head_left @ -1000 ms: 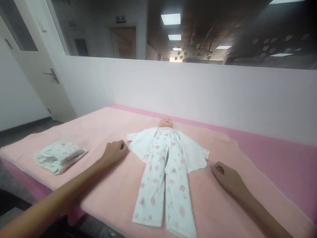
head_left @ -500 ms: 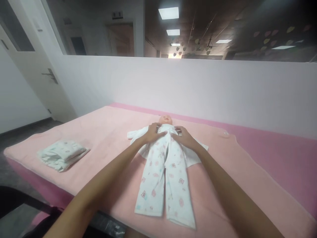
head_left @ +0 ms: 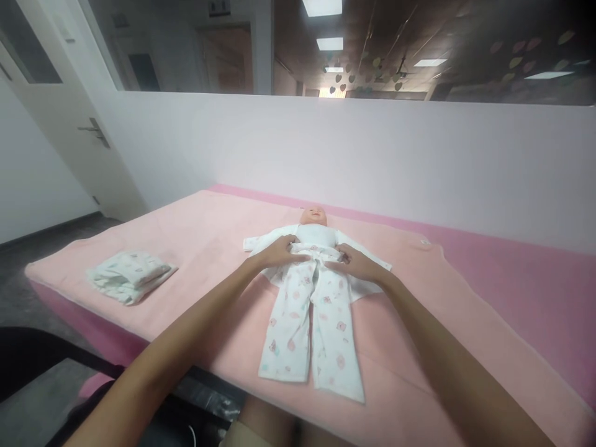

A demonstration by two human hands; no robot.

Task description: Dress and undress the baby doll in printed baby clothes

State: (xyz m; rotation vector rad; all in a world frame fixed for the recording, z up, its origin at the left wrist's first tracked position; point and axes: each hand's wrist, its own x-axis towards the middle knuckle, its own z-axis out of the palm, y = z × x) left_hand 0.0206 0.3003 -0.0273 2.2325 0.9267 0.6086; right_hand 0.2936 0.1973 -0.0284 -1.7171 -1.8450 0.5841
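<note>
A baby doll (head_left: pixel 313 216) lies on its back, its head toward the wall. It wears a white long-sleeved top (head_left: pixel 317 235), whose sleeves and sides spread out on both sides. White printed trousers (head_left: pixel 291 329) lie over its lower body, the two legs stretched toward me. My left hand (head_left: pixel 279 251) is closed on the left side of the waistband, thumb on top. At the right side of the waistband, my right hand (head_left: pixel 356 264) grips the cloth with its fingers curled. The doll's own legs are hidden.
The doll lies on a peach blanket (head_left: pixel 214 248) over a pink padded surface (head_left: pixel 521 279). Folded printed clothing (head_left: pixel 133 276) sits at the left. A white wall with a window stands behind, a door (head_left: pixel 79 136) at far left. A black chair (head_left: pixel 46 347) is at lower left.
Both hands have drawn the trousers' waistband down toward me, from the doll's upper chest to its belly. More of the white top now shows. The view has tilted slightly down.
</note>
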